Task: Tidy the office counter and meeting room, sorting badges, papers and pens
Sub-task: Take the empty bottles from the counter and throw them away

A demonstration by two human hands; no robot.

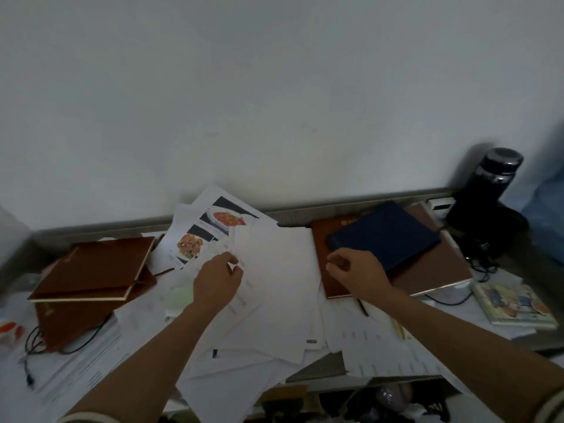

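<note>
1. A person's left hand (216, 282) and right hand (357, 274) work over a cluttered office surface (323, 363). The loose papers (232, 370) lie heaped in the middle, between two stacks of books.
2. The left grip appears to pinch the edge of a white sheet (274, 261) on top of the heap. The right grip is curled at the near corner of a brown book (332, 239); whether it holds anything cannot be told.
3. The likely mishap is a slide. The papers overhang the near edge, so tugging one sheet free could carry its neighbours off onto the floor.
4. A second risk sits at the left, where the brown volumes (91, 270) rest tilted over a black cable (36, 340). A nudge could topple them or snag the lead.
5. The count:
   - Two hands.
   - Two brown volumes at the left.
   - Three covers stacked at the right: the brown book, a dark blue notebook (384, 236) and a brown board (436, 270).
   - One black flask (494, 175).
   - One illustrated booklet (515, 303).
   - One sheet of food photos (210, 233).
   - The papers are too many to count.
   - No badge shows.
   - One thin dark stick (363, 306) under the right wrist may be a pen.
</note>
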